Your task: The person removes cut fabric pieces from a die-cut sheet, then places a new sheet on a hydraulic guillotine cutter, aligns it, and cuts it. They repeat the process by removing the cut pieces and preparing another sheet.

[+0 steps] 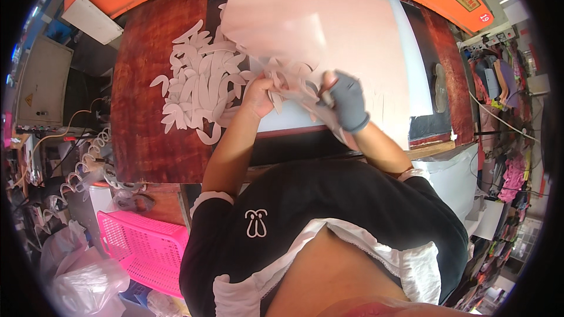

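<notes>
On the red-brown surface (141, 141), a big pale sheet (329, 35) is laid, its long side running from near to far. Its near edge is pinched by the left hand (260, 95) fingers. A small tool is gripped in the gloved right hand (346, 101). Cut-out shapes (200, 91) are piled to the left.

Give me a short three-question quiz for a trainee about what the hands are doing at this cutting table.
1. True or false: the right hand wears a grey glove.
2. Where is the pile of cut pieces? A) left of the hands B) in the pink basket C) on the floor
3. What does the left hand grip?

Key:
1. True
2. A
3. A pale cut piece at the edge of the sheet.
</notes>
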The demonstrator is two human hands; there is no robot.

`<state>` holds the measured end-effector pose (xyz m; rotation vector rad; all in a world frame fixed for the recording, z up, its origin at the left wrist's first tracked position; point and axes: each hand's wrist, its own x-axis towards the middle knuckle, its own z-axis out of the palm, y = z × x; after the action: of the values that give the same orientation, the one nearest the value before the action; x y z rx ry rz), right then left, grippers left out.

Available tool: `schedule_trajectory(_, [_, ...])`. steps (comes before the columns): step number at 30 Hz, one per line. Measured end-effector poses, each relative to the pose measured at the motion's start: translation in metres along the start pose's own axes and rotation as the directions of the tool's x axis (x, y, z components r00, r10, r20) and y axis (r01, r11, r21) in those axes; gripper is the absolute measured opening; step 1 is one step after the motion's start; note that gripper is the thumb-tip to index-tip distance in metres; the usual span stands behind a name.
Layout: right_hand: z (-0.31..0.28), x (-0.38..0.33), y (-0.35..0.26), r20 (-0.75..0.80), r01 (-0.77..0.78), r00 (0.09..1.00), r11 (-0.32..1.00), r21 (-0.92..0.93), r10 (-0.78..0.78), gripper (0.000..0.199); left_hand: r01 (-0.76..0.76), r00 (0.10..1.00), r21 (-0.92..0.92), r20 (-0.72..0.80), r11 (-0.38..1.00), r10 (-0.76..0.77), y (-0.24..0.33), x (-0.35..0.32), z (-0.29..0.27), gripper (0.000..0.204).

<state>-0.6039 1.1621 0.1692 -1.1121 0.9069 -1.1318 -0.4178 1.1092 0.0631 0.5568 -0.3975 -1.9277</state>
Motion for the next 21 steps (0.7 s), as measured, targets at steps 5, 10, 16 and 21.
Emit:
schedule_trajectory(5, [-0.033, 0.023, -0.038, -0.38, 0.042, 0.925, 0.997, 0.066, -0.014, 0.03, -0.06, 0.982, 0.242, -0.159, 0.968, 0.101, 0.035, -0.022, -0.024, 0.041])
schedule_trajectory(10, [-0.052, 0.033, -0.047, -0.296, 0.061, 0.955, 0.978, 0.201, 0.002, 0.029, -0.084, 0.731, 0.991, 0.129, -0.1, 0.67, 0.067, -0.038, -0.033, 0.057])
schedule_trajectory(16, [-0.045, 0.038, -0.032, -0.191, -0.022, 0.977, 0.929, 0.37, 0.099, 0.032, -0.303, 0.846, 0.942, 0.335, -0.143, 0.415, 0.028, -0.042, 0.037, 0.065])
schedule_trajectory(21, [-0.039, 0.038, -0.028, -0.134, 0.002, 0.99, 0.948, 0.319, 0.043, 0.027, -0.472, 0.71, 0.772, 0.619, -0.426, 0.334, -0.041, -0.02, 0.075, 0.064])
